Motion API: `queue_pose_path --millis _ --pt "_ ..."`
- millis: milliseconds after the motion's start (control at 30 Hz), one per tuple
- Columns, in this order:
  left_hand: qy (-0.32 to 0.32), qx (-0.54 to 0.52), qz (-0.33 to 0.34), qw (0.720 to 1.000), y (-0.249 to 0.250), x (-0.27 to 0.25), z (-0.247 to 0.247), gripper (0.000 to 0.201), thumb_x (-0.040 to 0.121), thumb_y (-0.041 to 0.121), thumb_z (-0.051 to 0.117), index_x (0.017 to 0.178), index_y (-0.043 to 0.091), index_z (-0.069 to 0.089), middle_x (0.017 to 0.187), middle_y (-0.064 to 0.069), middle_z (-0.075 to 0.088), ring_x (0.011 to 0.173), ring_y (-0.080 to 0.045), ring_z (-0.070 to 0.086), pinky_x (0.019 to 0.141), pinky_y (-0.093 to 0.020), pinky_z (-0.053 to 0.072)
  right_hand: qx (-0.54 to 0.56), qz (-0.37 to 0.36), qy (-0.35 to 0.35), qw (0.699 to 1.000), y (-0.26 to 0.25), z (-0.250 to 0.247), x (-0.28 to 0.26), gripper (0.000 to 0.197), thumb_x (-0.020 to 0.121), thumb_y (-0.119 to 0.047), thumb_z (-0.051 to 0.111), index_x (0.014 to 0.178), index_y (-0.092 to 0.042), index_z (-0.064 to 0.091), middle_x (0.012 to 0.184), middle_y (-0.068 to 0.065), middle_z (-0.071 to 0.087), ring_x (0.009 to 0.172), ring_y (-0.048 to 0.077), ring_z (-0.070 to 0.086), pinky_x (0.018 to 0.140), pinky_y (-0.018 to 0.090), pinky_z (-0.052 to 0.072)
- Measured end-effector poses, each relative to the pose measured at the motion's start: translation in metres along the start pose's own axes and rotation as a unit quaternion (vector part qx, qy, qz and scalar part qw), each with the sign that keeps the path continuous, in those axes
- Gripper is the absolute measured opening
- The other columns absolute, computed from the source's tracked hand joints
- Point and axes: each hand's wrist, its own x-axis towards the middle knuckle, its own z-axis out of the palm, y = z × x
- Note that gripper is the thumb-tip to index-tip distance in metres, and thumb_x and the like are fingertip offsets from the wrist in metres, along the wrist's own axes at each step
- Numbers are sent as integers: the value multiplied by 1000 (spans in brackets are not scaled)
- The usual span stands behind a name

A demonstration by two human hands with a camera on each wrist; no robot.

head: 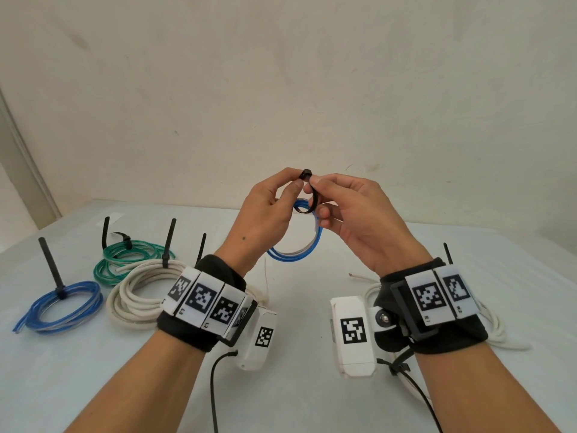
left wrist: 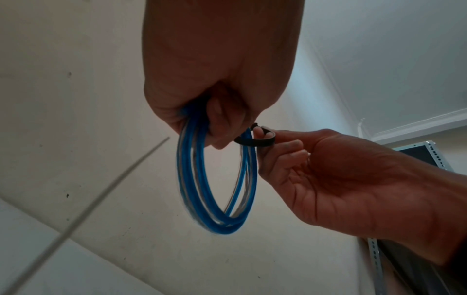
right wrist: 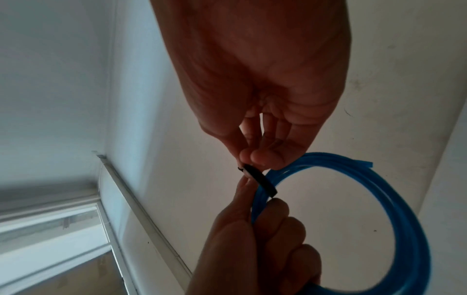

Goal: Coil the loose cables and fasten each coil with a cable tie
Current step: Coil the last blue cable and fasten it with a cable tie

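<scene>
Above tied coils (head: 59, 306), both hands (head: 268, 210) (head: 352, 214) pinching cable tie (head: 313, 198) around blue coil (head: 299, 245).

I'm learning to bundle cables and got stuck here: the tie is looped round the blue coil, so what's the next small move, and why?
Probably pull the tie snug. It still forms a loose loop round the blue coil, which the left hand holds up while pinching the tie's head; the right hand pinches the strap. The coils on the table are already cinched.
</scene>
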Motion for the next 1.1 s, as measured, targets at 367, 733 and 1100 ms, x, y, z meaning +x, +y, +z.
queue_pose_path --millis 367,733,1100 --pt "-7 35 1 999 -7 4 -1 22 110 29 43 114 28 65 46 13 34 47 -14 26 46 -24 27 151 28 35 987 -1 3 -1 22 94 -9 73 109 7 69 76 7 69 64 11 67 67 18 58" --pt "-42 66 28 997 -7 4 -8 23 111 29 43 114 33 65 46 12 32 44 -12 24 45 -21 25 187 32 36 981 -5 0 -2 27 94 8 66 120 6 64 86 13 76 73 17 73 74 23 60" --pt "-89 42 -45 994 -2 1 -14 28 109 24 44 109 25 71 50 14 47 48 -13 30 46 -20 28 -4 29 32 999 -2 -1 -4 11 97 -19 72 106 -14 74 91 5 69 70 11 60 65 24 54"
